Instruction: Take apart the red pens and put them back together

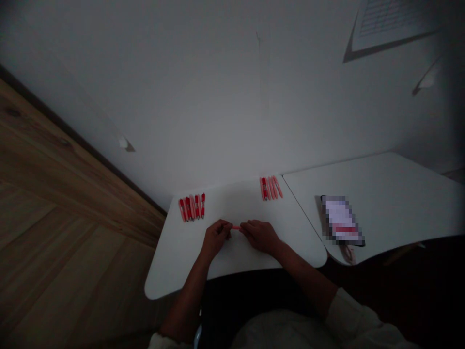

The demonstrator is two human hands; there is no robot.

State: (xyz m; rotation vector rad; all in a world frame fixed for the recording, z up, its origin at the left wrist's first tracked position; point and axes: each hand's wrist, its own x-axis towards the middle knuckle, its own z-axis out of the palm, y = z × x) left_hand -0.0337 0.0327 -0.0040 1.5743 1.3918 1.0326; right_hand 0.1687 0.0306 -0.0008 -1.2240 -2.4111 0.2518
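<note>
My left hand (217,237) and my right hand (259,236) meet above the white table (232,257), with a slim pink object (236,227) showing between their fingertips. It looks like a pen or a pen part, mostly hidden by my fingers. Farther from me, to the left, lies a row of several red pens (191,207). A second row of red and pink pens or pen parts (271,188) lies at the far edge of the table, ahead of my right hand.
A second white table (385,194) adjoins on the right and holds a pixelated printed packet (341,220) with a cord or strap (348,253) at its near end. A wall runs behind both tables. A wooden floor (54,218) lies to the left.
</note>
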